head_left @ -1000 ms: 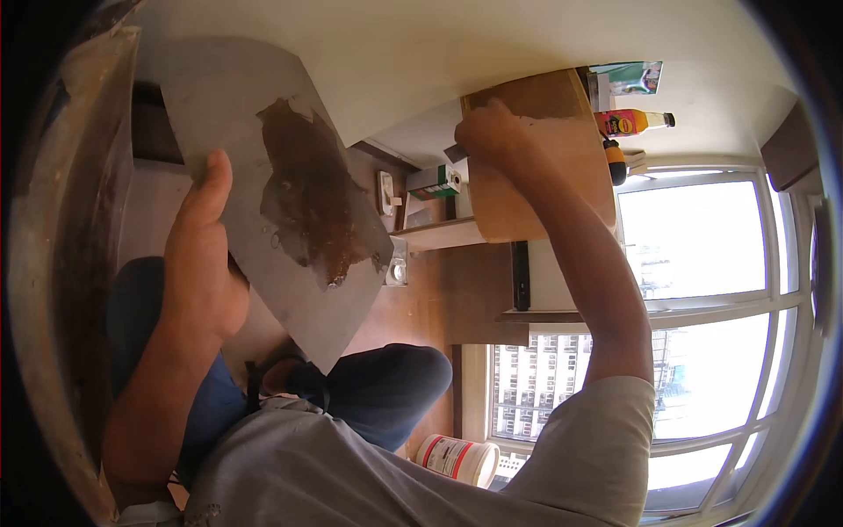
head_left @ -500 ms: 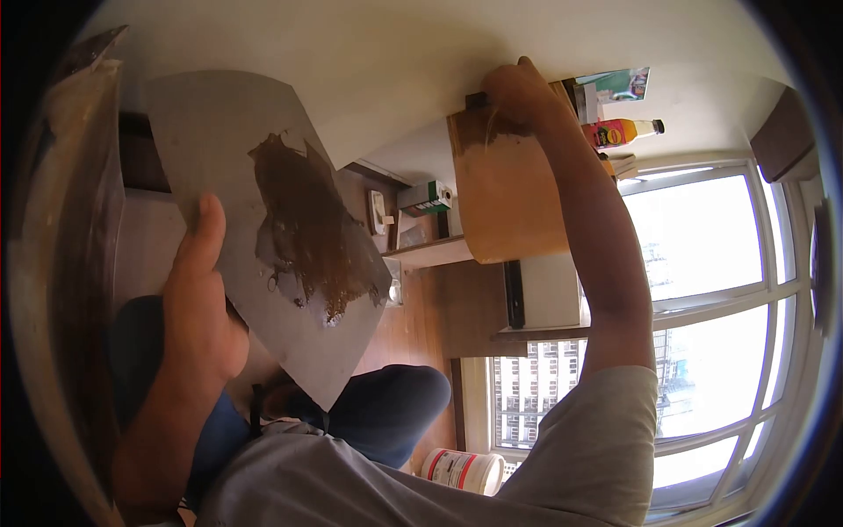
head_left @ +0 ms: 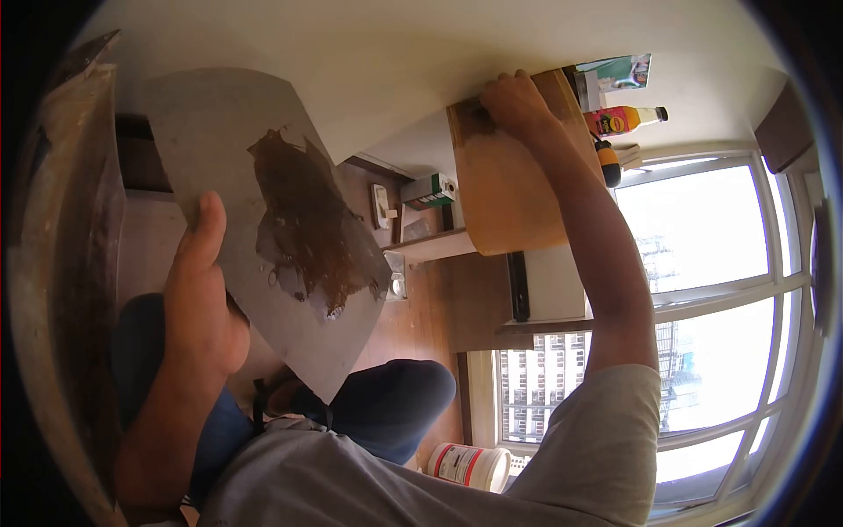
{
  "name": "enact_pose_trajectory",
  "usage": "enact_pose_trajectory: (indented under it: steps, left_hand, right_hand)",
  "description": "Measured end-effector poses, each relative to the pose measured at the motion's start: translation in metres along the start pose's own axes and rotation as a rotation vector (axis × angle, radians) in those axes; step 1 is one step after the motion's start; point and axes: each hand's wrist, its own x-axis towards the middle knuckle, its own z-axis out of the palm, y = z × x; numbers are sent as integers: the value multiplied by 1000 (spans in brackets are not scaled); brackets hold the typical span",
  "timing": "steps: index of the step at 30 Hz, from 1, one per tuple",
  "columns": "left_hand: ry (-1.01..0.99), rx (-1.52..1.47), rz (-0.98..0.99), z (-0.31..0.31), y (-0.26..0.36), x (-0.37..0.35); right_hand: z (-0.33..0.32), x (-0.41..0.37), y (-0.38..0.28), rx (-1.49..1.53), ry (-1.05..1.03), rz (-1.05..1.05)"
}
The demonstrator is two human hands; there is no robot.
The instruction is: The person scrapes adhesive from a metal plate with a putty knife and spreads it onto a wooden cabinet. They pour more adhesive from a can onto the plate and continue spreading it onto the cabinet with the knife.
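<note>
On my feed, left hand [head_left: 200, 303] grips grey sheet [head_left: 198, 132] by its edge: thumb on the face, other fingers hidden. Sheet's long axis slants down-right in view, brown smear [head_left: 307, 220] on it. Right hand [head_left: 518, 105], the nearer one, is at tan panel's [head_left: 505, 193] dark upper end; panel extends below it. Right fingers curled; I can't tell what they hold.

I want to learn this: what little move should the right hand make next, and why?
Perhaps the right hand should sweep the dark smear toward the paler part of the brown board, since the smear shows only near one end.
</note>
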Motion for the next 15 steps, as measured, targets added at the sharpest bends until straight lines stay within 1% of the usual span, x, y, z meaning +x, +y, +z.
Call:
enact_pose_trajectory:
  steps: [2,5,7,8,10,11,13,14,15]
  left_hand:
    - [-24,2,14,-2,-2,1]
    - [-33,-14,15,-9,0,3]
    - [-41,-25,16,-11,3,1]
    - [-46,-31,15,-12,5,0]
    - [-24,-25,28,-13,6,0]
    - [-2,-15,34,-13,6,-1]
    - [3,-20,40,-8,7,-3]
    - [14,-24,50,-6,8,-4]
    - [16,-24,49,-7,9,-4]
  right_hand:
    - [-2,-6,-2,-2,-11,4]
    - [2,-20,-8,-26,42,-42]
    - [-11,-41,-23,102,295,-9]
    - [-18,-47,-25,97,297,-11]
    - [-32,-56,-20,40,-31,-57]
    - [-37,-57,-12,38,-34,-57]
    - [-50,-52,8,166,207,-106]
    - [-57,-42,15,162,211,-109]
    - [-62,-34,18,49,141,-49]
